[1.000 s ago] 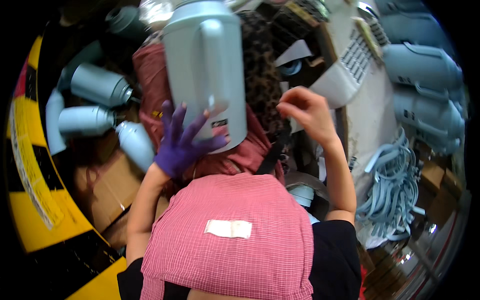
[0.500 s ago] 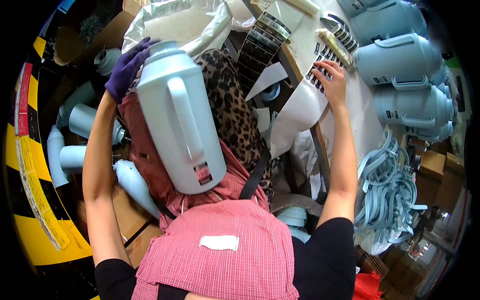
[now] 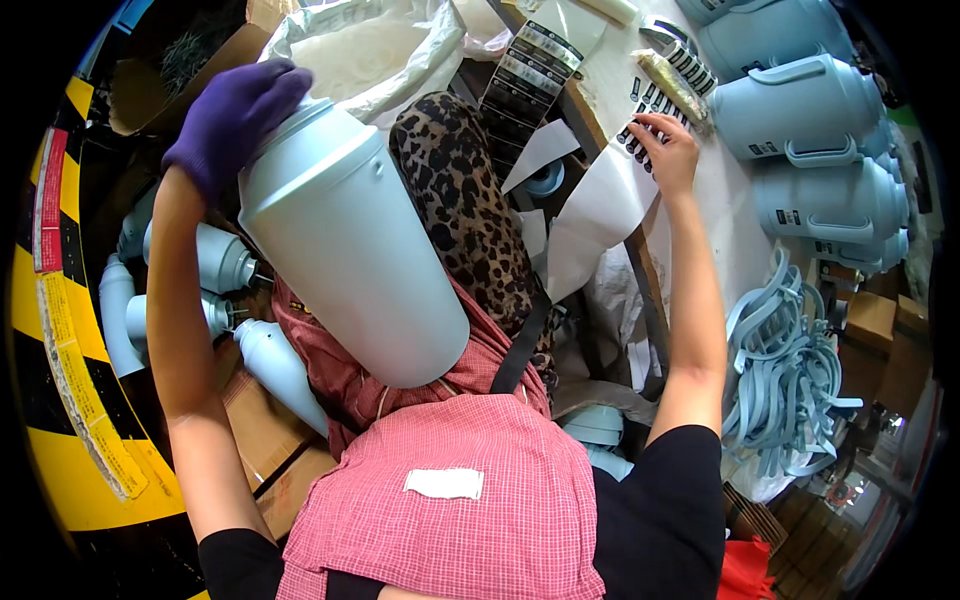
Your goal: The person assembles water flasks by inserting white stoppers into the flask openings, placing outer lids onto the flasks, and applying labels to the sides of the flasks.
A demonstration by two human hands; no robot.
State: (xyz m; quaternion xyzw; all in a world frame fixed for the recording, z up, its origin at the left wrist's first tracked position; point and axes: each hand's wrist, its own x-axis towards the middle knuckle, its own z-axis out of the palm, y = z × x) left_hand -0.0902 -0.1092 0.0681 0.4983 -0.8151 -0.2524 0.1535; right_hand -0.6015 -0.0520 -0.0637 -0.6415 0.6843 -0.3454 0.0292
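Observation:
A pale blue thermos jug lies tilted across my lap, its plain side facing up; the handle is out of sight. My left hand, in a purple glove, is closed round the narrow top of the jug. At the bench, my bare right hand has its thumb and fingers pinched together at a white sheet of small black stickers. The fingertips cover the sticker they touch. The backing sheet curls down off the bench edge.
Several finished-looking blue jugs stand at the right. Below them hangs a bundle of blue handles. Blue jug parts lie at the left, near cardboard. A white sack and a strip of dark labels are ahead.
The jug has turned about its length, so its handle and label no longer face up. My left hand has shifted over its top. My right fingers have closed at the stickers.

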